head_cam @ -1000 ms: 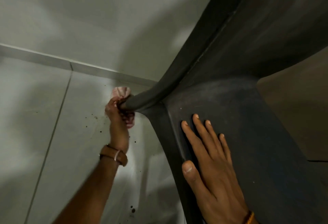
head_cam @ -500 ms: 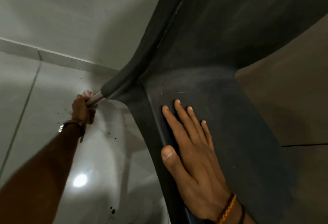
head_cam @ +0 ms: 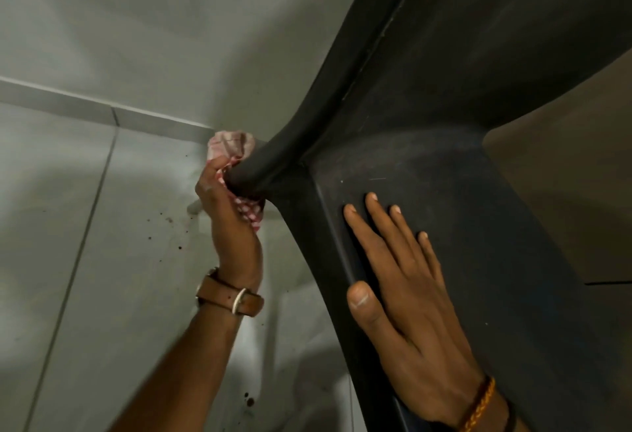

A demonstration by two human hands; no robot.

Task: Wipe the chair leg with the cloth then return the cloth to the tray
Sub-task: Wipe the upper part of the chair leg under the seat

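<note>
A dark plastic chair (head_cam: 461, 144) fills the right side, seen from above. Its leg (head_cam: 270, 161) runs down to the left towards the floor. My left hand (head_cam: 229, 223), with a brown watch strap at the wrist, grips a red-and-white patterned cloth (head_cam: 231, 147) wrapped around the leg just where the leg widens into the seat. My right hand (head_cam: 403, 281) lies flat on the chair seat, fingers spread, holding nothing. The lower end of the leg is hidden behind my left hand and the cloth. No tray is in view.
Pale floor tiles (head_cam: 102, 260) with dark specks and a wall skirting (head_cam: 85, 106) lie to the left. The wall (head_cam: 171, 21) rises behind the chair. A brownish floor area (head_cam: 564, 199) shows at right.
My left hand slid down the leg towards the floor, then came back up to the top of the leg with the cloth. My right hand stayed flat on the seat.
</note>
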